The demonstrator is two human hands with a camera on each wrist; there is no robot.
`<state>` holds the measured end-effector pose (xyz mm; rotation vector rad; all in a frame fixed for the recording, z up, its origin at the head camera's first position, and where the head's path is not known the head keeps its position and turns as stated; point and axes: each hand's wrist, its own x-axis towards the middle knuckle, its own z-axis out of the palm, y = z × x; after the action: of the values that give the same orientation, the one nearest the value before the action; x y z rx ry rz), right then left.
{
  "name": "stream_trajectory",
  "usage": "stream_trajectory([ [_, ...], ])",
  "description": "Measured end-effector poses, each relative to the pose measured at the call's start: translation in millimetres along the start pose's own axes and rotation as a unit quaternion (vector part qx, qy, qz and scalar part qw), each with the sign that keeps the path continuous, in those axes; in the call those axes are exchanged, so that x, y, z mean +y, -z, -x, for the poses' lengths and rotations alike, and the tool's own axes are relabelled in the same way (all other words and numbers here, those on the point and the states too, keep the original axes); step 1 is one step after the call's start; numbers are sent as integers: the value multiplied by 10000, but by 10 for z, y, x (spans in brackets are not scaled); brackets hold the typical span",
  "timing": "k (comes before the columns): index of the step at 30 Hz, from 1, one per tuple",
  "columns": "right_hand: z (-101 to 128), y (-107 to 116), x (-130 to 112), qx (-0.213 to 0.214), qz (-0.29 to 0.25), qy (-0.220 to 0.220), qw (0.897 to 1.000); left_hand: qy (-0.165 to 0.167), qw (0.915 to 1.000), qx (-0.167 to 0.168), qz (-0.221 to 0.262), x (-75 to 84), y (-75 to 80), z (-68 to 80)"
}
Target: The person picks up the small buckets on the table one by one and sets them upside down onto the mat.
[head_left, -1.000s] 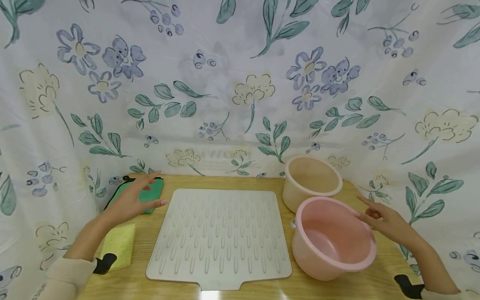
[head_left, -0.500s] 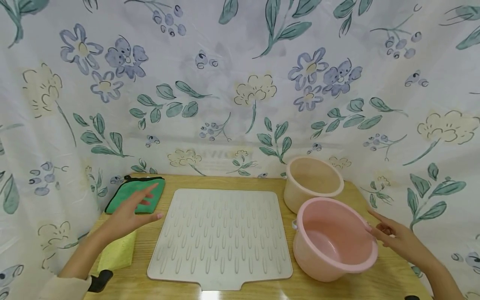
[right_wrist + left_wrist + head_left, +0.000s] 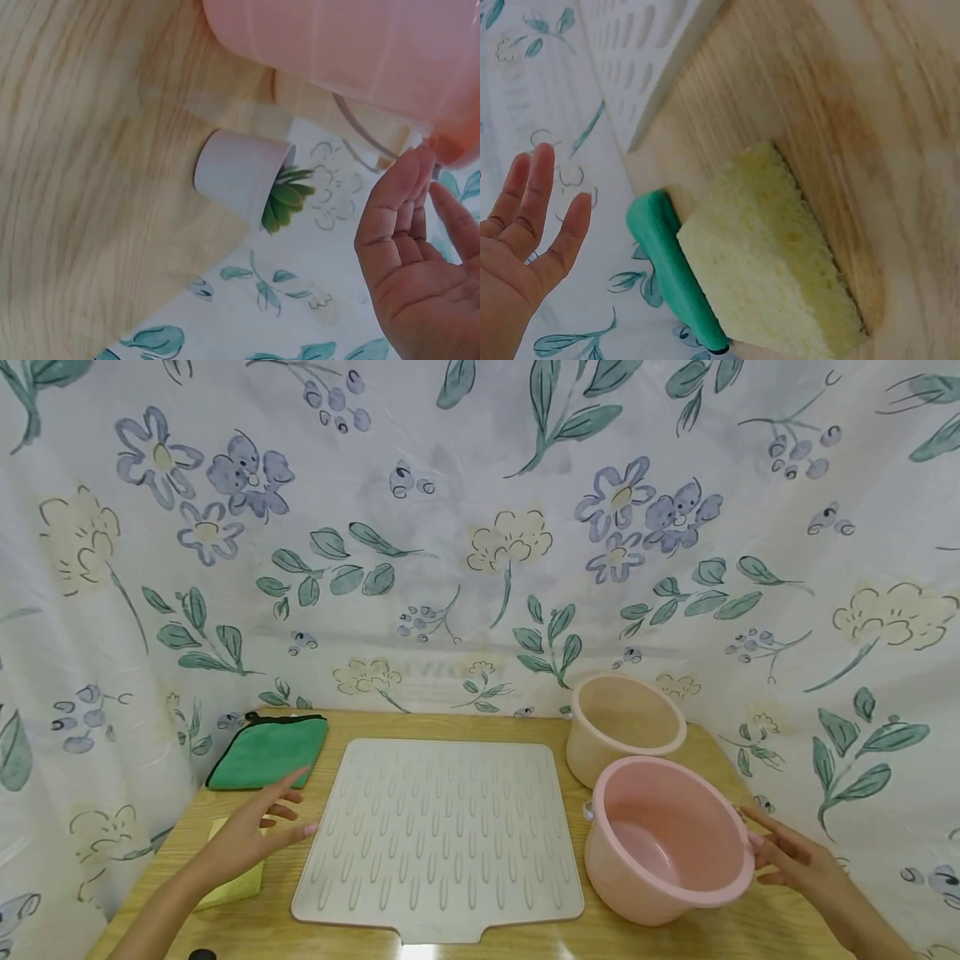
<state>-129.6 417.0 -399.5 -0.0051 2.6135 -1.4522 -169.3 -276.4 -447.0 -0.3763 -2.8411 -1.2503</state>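
Observation:
My left hand [image 3: 251, 839] hovers with fingers spread over the yellow sponge [image 3: 232, 885], partly covering it in the head view. In the left wrist view the sponge [image 3: 750, 255] lies on the wooden table, apart from the left hand [image 3: 525, 232]. Behind it is a green zippered pouch [image 3: 270, 752]. My right hand [image 3: 806, 868] is at the right side of a pink bucket [image 3: 637, 885], fingertips right at its rim. In the right wrist view the fingers of the right hand [image 3: 409, 255] are loosely bent near the end of a grey bucket handle [image 3: 360, 127].
Between the hands lies a pale ridged drying mat [image 3: 442, 835] with a spout at its front. A cream bucket [image 3: 585, 752] stands behind the pink one. A small potted succulent [image 3: 240, 176] stands beside the buckets in the right wrist view. A floral curtain [image 3: 450, 610] surrounds the table.
My left hand has come back toward me, from the green pouch to over the sponge. My right hand has slid down and outward along the pink bucket's right rim. The objects stay in place.

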Motion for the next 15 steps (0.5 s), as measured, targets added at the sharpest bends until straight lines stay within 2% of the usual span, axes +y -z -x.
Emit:
stream_trajectory([
  [3,15,-47,14,18,-236,-128,9996,31,10000,6,46,-4,-36,45],
  [6,20,-94,22,68,-546,-330,9979,222,9995,-99,176,-16,-75,85],
  [10,27,-144,54,-67,-1178,-115,9929,425,9984,-255,284,-68,-151,141],
  [15,16,-184,72,-287,-1882,79,9817,330,9973,-554,344,-129,-225,207],
])
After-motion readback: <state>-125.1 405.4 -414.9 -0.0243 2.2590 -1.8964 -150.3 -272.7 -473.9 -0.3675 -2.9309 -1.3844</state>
